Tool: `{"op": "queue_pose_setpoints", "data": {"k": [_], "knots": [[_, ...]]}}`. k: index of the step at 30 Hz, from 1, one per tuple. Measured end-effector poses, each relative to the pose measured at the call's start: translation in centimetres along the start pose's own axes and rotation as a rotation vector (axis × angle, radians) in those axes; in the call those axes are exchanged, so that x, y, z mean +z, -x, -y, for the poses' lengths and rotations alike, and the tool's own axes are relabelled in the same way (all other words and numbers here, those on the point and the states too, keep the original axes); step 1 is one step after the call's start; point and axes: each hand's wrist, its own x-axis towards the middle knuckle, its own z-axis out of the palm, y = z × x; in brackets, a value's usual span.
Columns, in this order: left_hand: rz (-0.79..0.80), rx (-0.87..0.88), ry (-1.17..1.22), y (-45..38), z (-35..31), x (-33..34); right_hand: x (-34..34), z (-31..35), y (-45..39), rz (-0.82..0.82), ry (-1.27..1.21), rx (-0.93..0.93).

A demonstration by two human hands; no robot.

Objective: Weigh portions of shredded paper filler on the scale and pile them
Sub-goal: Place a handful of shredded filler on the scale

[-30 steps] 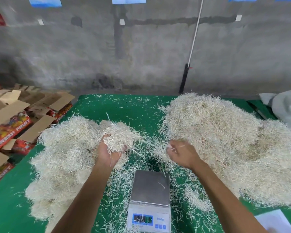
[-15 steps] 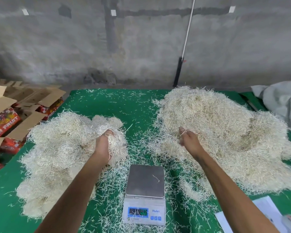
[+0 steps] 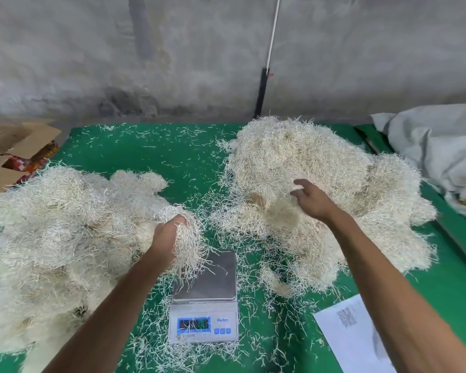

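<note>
Scale (image 3: 204, 297) sits at the bench's (image 3: 151, 157) near edge, display toward the person, long axis front-to-back. Left hand (image 3: 167, 238) grips a filler clump (image 3: 187, 243) over its platform's left corner; right hand (image 3: 311, 199), fingers spread, hovers over the right pile (image 3: 320, 189).

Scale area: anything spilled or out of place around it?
Yes. Loose shreds litter the green table around the scale, and a few strands lie on its bare pan. The display is too blurred to read.
</note>
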Motion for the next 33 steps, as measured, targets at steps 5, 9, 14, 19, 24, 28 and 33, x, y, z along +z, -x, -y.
{"op": "queue_pose_setpoints", "data": {"k": [5,9,14,19,24,28,33], "knots": [[0.042,0.001,0.003,0.2,-0.2,0.7,-0.2,-1.0,0.2,-0.111,0.167,-0.061],[0.160,0.001,0.040,1.2,-0.6,0.3,0.0,-1.1,1.1,-0.181,0.684,-0.106],[0.267,0.197,0.045,3.9,-1.2,0.3,3.8,1.6,2.8,-0.327,0.572,-0.196],[0.170,0.599,-0.539,3.6,0.1,-1.4,11.5,7.7,5.2,0.610,-0.547,0.128],[0.214,0.295,-0.374,4.8,-0.1,-1.5,16.1,11.6,7.0,0.686,-0.805,0.084],[0.196,0.278,-0.438,4.4,1.5,-3.9,18.0,10.0,6.3,0.391,-0.526,0.110],[0.061,0.076,-0.205,2.2,5.1,-6.4,20.8,7.3,7.4,0.401,-0.028,0.076]]}}
